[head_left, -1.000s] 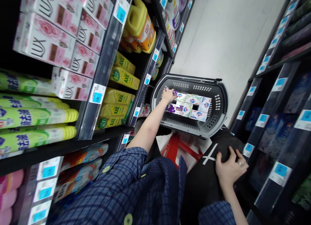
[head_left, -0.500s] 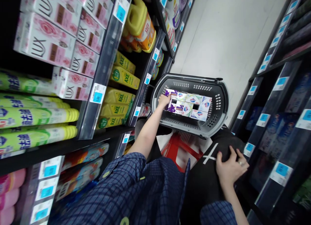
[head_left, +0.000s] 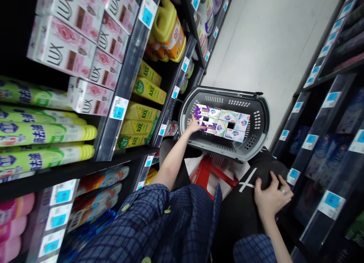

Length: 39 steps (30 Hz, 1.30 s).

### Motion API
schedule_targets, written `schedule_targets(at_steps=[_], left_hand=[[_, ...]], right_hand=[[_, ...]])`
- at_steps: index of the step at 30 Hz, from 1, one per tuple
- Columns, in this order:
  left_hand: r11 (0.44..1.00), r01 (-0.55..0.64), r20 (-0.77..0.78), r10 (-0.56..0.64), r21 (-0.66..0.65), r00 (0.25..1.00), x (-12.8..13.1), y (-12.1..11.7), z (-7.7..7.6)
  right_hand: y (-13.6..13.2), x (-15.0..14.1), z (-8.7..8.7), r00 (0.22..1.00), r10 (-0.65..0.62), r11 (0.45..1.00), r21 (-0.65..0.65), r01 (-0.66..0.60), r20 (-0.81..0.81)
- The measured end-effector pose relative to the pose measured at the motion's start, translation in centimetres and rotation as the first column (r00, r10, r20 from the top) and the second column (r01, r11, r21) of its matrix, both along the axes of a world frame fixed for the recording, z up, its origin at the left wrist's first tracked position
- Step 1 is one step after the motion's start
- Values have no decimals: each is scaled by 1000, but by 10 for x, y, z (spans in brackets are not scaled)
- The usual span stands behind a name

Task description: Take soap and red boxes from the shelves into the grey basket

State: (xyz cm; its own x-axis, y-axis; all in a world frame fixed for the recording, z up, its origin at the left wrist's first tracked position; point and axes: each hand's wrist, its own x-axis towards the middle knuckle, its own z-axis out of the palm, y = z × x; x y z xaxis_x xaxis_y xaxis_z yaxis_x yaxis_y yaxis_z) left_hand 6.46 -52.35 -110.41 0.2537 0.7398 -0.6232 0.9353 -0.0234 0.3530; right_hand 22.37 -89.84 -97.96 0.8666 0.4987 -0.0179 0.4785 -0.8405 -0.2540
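Observation:
My left hand (head_left: 193,125) reaches into a grey shopping basket (head_left: 183,131), at its left end. Its fingers are spread, with the tips by two purple-and-white LUX soap boxes. The upper soap box (head_left: 203,111) lies flat and uncovered; the lower soap box (head_left: 211,127) is touched or partly covered by a finger. Several white-and-green soap boxes (head_left: 229,116) lie beside them in two rows on the basket floor. My right hand (head_left: 272,196), a ring on one finger, rests on my black-trousered knee with fingers apart and nothing in it.
Shelves on the left hold pink LUX boxes (head_left: 71,50), yellow AXE bottles (head_left: 149,89) and green spray cans (head_left: 42,136). A shelf with price tags (head_left: 332,202) runs close on the right. A red-and-white bag (head_left: 206,172) lies between my legs; pale floor (head_left: 256,47) stretches ahead.
My left hand has come off the upper purple LUX box, now fully in sight, and moved down towards the lower one. My right hand stays on the knee. The view has shifted slightly.

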Motion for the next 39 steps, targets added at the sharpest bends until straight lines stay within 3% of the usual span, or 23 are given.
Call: schedule_targets(at_steps=[5,16,34,37,39], left_hand=[[990,139,-17,-139,27,990,-8,-13,-6],[982,168,-39,-165,91,985,-8,-15,-9],[982,171,76,-177,74,981,-16,-13,-9],[985,155,79,-161,71,984,-14,-15,-2],[987,118,44,-124,106,991,-11,-16,14]], right_hand=[[-1,0,0,1000,2,1000,3,-2,8],[-1,0,-1,1000,-5,1000,-7,5,5],[0,0,1,1000,-8,1000,9,8,-25],[-2,1,0,1000,7,1000,23,-7,-17],[-6,2,-4,1000,16,999,41,-16,4]])
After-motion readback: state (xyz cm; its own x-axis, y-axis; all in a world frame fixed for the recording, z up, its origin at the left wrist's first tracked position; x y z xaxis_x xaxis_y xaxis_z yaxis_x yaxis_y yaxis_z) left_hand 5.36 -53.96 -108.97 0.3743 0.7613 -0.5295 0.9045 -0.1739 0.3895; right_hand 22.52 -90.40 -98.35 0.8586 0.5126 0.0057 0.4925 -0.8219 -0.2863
